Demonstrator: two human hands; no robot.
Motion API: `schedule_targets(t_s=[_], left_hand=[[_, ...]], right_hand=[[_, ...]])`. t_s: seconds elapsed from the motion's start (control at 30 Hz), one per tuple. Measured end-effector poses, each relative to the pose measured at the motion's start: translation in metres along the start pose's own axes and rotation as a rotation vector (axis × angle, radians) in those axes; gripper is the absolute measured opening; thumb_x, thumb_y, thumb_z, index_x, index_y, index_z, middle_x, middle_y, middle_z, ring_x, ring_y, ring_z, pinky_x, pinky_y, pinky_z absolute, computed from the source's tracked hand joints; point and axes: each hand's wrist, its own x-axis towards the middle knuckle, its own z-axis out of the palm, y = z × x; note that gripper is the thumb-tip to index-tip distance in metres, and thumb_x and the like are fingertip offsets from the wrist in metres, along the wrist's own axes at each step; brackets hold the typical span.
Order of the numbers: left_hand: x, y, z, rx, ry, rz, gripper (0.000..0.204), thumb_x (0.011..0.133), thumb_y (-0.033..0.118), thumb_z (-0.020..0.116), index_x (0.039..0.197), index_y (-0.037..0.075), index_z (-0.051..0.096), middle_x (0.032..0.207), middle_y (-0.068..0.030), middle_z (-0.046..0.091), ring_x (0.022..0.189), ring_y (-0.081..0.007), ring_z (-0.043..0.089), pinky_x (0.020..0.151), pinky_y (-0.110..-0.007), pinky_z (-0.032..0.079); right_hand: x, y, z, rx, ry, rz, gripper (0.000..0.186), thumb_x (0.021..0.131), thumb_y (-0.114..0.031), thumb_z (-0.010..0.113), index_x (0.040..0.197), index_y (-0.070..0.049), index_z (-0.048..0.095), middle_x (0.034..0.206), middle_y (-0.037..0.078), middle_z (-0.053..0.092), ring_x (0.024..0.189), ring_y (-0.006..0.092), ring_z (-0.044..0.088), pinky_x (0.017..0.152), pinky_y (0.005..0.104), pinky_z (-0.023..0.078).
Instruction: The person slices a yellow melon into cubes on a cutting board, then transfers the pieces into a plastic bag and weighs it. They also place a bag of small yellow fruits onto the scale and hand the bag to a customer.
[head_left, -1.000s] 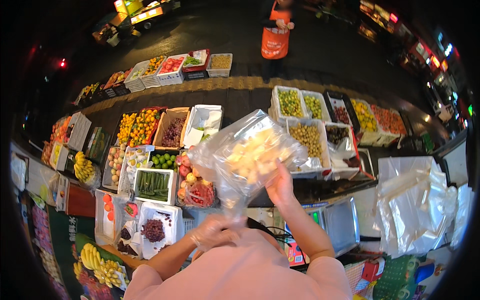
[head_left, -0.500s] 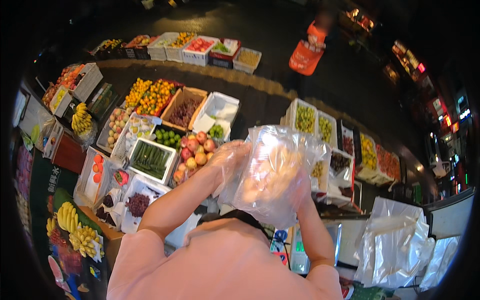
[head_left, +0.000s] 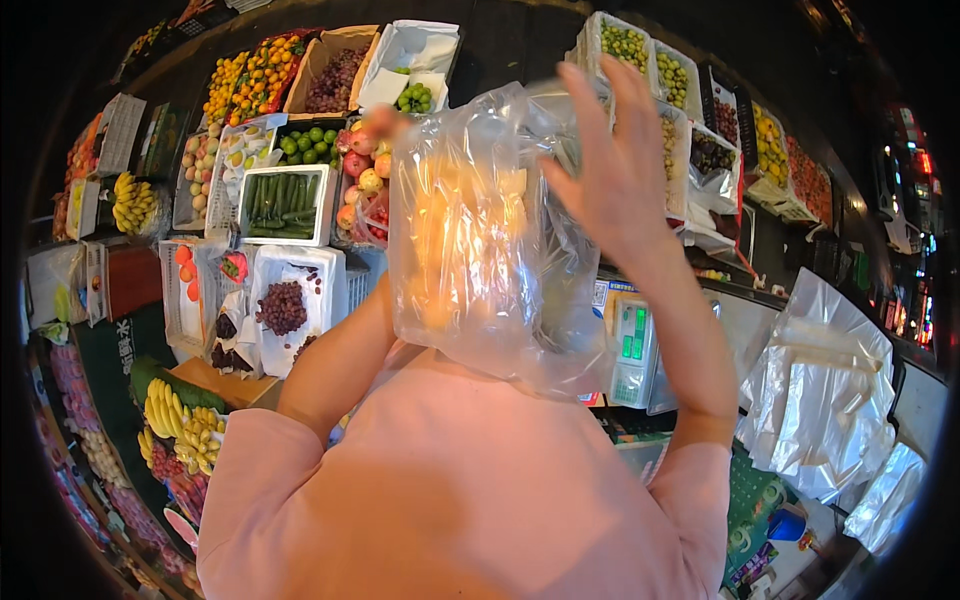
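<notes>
A clear plastic bag (head_left: 470, 240) with yellow-orange pieces inside hangs upright before my chest; glare hides their exact kind. My left hand (head_left: 384, 123) is at the bag's upper left edge and holds it up. Its fingertips are blurred and the rest is behind the plastic. To the right of the bag, my right hand (head_left: 622, 175) is raised with fingers spread, holding nothing. Loose, crumpled plastic (head_left: 572, 290) trails along the bag's right side, near my right wrist.
Beyond the bag are cucumbers (head_left: 283, 200) in a white box, pomegranates (head_left: 362, 165) and crates of green fruit (head_left: 624, 45). A scale (head_left: 632, 350) with a green display sits below my right forearm. Clear bags (head_left: 825, 390) hang at right; bananas (head_left: 180, 425) lie at left.
My right hand has let go of the bag and risen open beside it. The bag has moved left and turned more upright. The view has tilted down, and the person in orange is out of sight.
</notes>
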Motion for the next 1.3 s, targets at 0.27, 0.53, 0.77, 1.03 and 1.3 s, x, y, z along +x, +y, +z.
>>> schedule_targets(t_s=[0.27, 0.53, 0.77, 1.03, 1.3], left_hand=[[0.000, 0.048, -0.019, 0.012, 0.016, 0.029, 0.045, 0.104, 0.029, 0.043, 0.143, 0.008, 0.041, 0.137, -0.0095, 0.053, 0.123, -0.0221, 0.054, 0.102, -0.039, 0.047], [-0.009, 0.065, -0.050, -0.126, -0.039, -0.008, 0.040, 0.104, 0.027, 0.044, 0.138, 0.007, 0.047, 0.130, -0.0104, 0.057, 0.115, -0.0212, 0.059, 0.096, -0.037, 0.051], [-0.006, 0.083, -0.074, -0.069, -0.023, -0.041, 0.036, 0.103, 0.025, 0.045, 0.132, 0.005, 0.053, 0.123, -0.0125, 0.061, 0.108, -0.0220, 0.063, 0.090, -0.036, 0.055], [0.026, 0.087, -0.064, 0.278, -0.175, -0.017, 0.053, 0.100, 0.041, 0.046, 0.139, 0.006, 0.045, 0.135, -0.0157, 0.053, 0.121, -0.0286, 0.055, 0.101, -0.043, 0.048], [0.039, 0.112, -0.132, -0.132, 0.217, -0.064, 0.078, 0.094, 0.067, 0.043, 0.143, 0.008, 0.040, 0.142, -0.0208, 0.048, 0.129, -0.0356, 0.049, 0.103, -0.053, 0.043]], right_hand=[[0.061, 0.003, 0.003, 1.401, -0.728, 0.675, 0.026, 0.090, -0.024, 0.064, 0.084, 0.001, 0.066, 0.070, 0.005, 0.064, 0.067, 0.0111, 0.061, 0.063, 0.0272, 0.048], [0.003, -0.067, 0.012, 0.469, -1.127, -0.274, 0.038, 0.077, -0.033, 0.075, 0.085, 0.003, 0.063, 0.070, 0.015, 0.058, 0.071, 0.0328, 0.060, 0.069, 0.0422, 0.049], [0.002, -0.065, 0.027, 1.023, -1.082, 0.557, 0.016, 0.091, -0.016, 0.061, 0.088, -0.001, 0.061, 0.069, 0.004, 0.056, 0.062, 0.0174, 0.055, 0.064, 0.0334, 0.049], [0.098, -0.064, 0.027, 1.366, -0.844, 1.241, 0.026, 0.094, -0.031, 0.064, 0.083, -0.007, 0.064, 0.058, -0.008, 0.046, 0.047, 0.0010, 0.037, 0.048, 0.0212, 0.035], [0.131, 0.044, 0.022, 1.202, -0.446, 1.233, 0.021, 0.092, -0.023, 0.065, 0.098, -0.004, 0.069, 0.071, -0.004, 0.058, 0.048, 0.0027, 0.038, 0.044, 0.0210, 0.034]])
